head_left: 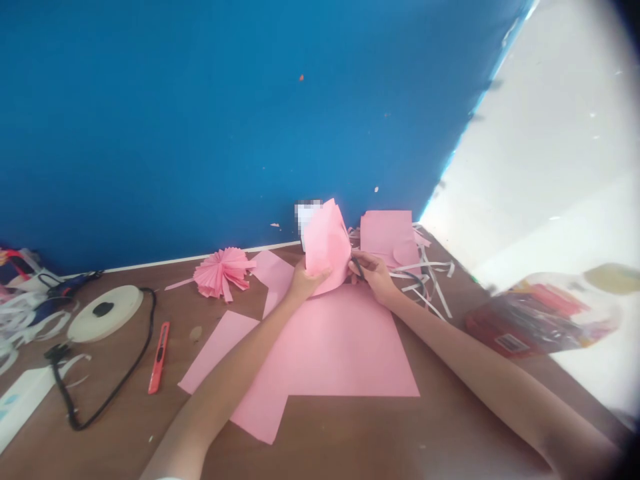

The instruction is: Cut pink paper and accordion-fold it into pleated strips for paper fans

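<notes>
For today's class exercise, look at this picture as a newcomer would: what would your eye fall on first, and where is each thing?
The deep blue wall fills the upper part of the view, and the pink paper stands out against it at the centre, held up by the left hand beside the right hand. Below, a large pink sheet lies on the brown table, with a pleated pink paper fan to its upper left.

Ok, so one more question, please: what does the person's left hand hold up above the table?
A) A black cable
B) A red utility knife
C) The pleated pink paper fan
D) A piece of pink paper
D: the left hand grips a piece of pink paper, which stands up above the larger pink sheets.
</notes>
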The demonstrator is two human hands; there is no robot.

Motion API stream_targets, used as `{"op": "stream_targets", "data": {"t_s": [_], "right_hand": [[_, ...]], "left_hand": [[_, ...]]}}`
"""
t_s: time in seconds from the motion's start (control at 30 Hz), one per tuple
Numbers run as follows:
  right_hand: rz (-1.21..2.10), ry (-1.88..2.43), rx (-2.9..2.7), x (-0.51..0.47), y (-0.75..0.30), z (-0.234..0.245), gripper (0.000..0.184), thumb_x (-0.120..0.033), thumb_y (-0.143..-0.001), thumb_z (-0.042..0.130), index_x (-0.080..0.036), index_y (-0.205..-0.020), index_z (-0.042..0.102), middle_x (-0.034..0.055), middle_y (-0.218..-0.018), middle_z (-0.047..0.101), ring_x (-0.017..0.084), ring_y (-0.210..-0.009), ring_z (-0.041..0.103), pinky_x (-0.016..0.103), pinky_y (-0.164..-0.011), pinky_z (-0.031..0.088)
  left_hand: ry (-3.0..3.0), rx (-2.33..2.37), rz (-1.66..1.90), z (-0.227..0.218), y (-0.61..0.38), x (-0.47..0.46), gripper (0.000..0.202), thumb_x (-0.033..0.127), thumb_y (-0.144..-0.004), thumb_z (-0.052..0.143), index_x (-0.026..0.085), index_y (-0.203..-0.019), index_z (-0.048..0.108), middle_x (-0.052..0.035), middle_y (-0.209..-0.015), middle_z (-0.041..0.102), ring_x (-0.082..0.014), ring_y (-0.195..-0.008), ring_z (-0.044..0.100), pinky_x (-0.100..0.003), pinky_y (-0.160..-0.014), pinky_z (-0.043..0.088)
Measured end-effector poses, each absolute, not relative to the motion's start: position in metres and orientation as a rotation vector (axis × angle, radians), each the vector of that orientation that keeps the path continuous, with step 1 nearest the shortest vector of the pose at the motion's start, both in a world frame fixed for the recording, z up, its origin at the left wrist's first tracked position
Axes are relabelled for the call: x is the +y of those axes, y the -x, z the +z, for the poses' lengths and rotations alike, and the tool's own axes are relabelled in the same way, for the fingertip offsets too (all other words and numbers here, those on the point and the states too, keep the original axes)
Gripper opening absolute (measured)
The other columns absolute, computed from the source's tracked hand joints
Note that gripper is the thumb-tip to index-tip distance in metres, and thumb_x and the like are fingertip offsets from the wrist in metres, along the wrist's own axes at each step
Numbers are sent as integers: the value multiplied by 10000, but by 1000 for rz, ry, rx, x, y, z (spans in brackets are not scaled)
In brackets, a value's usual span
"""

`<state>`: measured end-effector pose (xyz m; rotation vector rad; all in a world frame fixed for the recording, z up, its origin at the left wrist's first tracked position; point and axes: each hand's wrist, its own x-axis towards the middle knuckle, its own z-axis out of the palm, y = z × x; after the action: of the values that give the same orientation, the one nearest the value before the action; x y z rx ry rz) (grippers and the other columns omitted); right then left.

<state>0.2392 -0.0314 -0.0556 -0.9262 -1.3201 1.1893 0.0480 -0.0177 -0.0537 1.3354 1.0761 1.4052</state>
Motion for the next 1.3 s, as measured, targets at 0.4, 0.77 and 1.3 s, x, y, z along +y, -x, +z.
{"op": "stream_targets", "data": {"t_s": [0.4, 0.77, 1.3], "right_hand": [[1208, 885, -1287, -28, -241, -59, 475, -490, -774, 681, -214, -1159, 641, -9, -715, 626, 98, -511, 525, 225, -429, 322], [1203, 871, -1250, -29, -240, -60, 460, -481, -746, 709, -218, -1121, 659, -25, -672, 609, 93, -488, 520, 216, -404, 293], [1208, 869, -1141, -28, -240, -57, 351, -456, -747, 707, -221, -1001, 646, -45, -602, 547, 91, -476, 460, 228, -421, 282]], "left_hand": [[-1452, 1090, 1344, -57, -46, -16, 420, 271, -576, 843, 148, -949, 693, -133, -1016, 713, -321, -1028, 642, -452, -919, 520], [-1496, 1153, 1276, -56, -45, -17, 500, 297, -595, 831, 124, -1033, 664, -151, -1089, 696, -310, -1040, 642, -410, -905, 525], [-1452, 1051, 1202, -63, -42, -16, 585, 354, -645, 824, 112, -1147, 644, -165, -1160, 677, -302, -1066, 639, -442, -928, 512]]}}
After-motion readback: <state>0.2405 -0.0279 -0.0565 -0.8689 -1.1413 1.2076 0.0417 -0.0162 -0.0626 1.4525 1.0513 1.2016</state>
